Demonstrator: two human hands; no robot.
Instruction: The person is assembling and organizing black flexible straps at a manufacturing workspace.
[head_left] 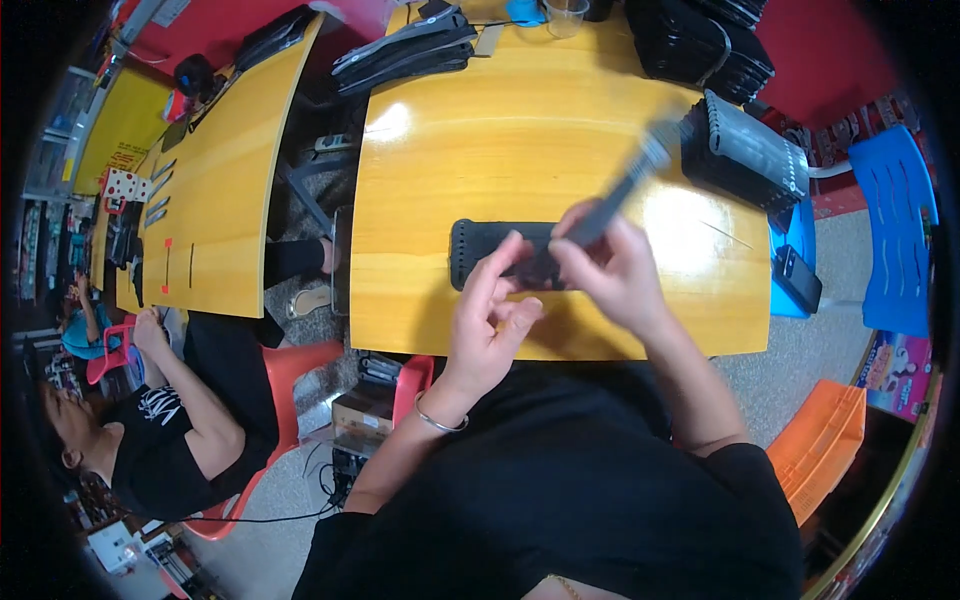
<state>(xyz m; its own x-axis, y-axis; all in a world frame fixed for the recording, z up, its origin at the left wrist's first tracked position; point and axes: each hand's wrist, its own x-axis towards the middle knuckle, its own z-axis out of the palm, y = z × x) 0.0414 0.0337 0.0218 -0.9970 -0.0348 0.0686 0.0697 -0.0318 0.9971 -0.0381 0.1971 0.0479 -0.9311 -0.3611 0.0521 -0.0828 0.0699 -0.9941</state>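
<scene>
A black rectangular panel (470, 252) with a row of small holes along its end lies flat on the yellow wooden table (430, 180) in front of me. My left hand (490, 320) is over the panel's near edge, fingers curved and thumb apart, with nothing visible in its grasp. Just right of it, my right hand (615, 268) pinches a long dark strip (622, 188) that slants up to the right. Motion blurs the strip's far end, so its exact kind is unclear. Both hands partly cover the panel.
A stack of black perforated panels (745, 155) stands at the table's right edge, near a blue chair (890, 230). More black bundles (410, 50) and a clear cup (566, 16) line the far side. At left, another person (170, 420) sits by a second table (225, 180).
</scene>
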